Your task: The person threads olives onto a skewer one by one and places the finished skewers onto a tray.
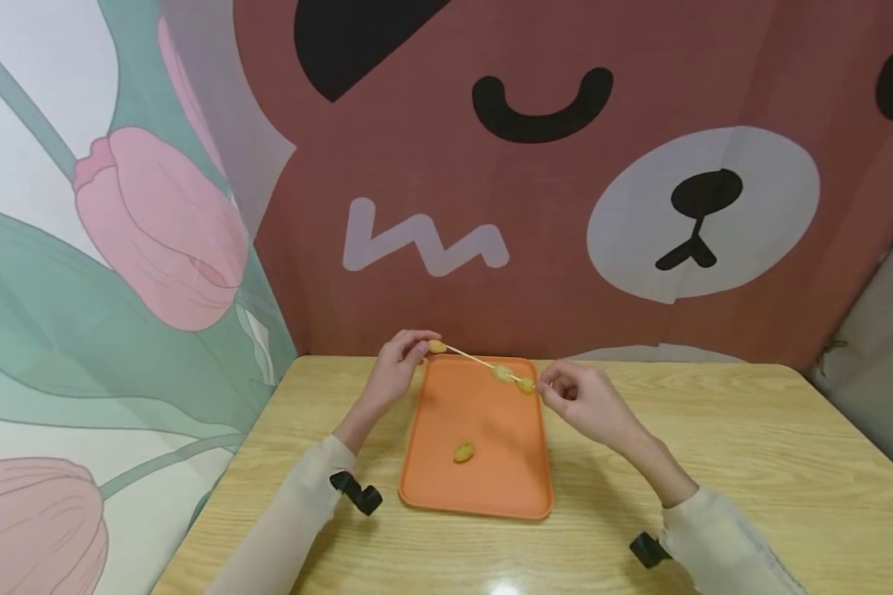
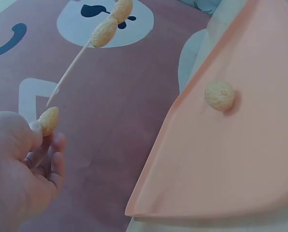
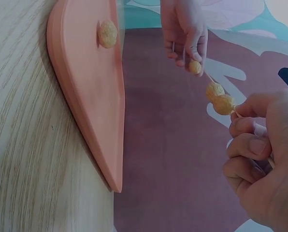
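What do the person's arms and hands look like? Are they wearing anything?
Yes! Long, plain cream sleeves cover the arms down to the wrists. A small, chunky black gadget sticks out by each cuff. The left hand and right hand wear no gloves.

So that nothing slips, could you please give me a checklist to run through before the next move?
1. Left hand pinches a small yellow oval piece: ok.
2. Right hand grips the thin, pale, straight stick: ok.
3. Two rounded yellow pieces threaded on the stick: ok.
4. Stick's tip inside the left hand's piece: not ok, tip shows outside.
5. Tip lined up with that piece's centre: cannot tell.
6. Loose yellow oval piece on the rectangular orange tray: ok.
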The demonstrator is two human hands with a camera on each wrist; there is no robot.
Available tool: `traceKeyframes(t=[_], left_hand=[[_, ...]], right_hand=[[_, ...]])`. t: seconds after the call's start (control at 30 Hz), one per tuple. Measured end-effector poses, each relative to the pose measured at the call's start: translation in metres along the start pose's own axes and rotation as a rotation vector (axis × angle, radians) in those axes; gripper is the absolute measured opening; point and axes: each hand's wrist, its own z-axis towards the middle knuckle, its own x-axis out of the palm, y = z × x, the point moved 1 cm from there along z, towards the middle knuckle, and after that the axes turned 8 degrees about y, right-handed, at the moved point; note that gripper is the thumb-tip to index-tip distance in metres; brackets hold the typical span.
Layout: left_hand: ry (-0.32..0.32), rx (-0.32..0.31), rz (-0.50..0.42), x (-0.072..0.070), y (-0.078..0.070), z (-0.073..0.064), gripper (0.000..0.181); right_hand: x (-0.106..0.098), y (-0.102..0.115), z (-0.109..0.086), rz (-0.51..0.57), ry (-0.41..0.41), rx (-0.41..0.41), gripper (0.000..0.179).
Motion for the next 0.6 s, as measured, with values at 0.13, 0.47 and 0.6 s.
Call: traceKeyframes(t=[0.13, 0.47, 0.6], left_hand=[[0.009, -0.006, -0.042, -0.0002, -0.0022, 0.0002, 0.026], [-0.007, -0.006, -0.11, 0.0007, -0.0031, 0.0016, 0.026], [-0.008, -0.016, -0.134, 0.0011, -0.0049, 0.001, 0.027]], right_hand=[[0.0011, 0.0002, 0.0007, -0.002, 0.01, 0.002, 0.009], [0.0011, 0.0032, 0.0, -0.001, 0.019, 0.01, 0.007], [0.002, 0.0019, 0.0004, 0.003, 0.023, 0.011, 0.007]])
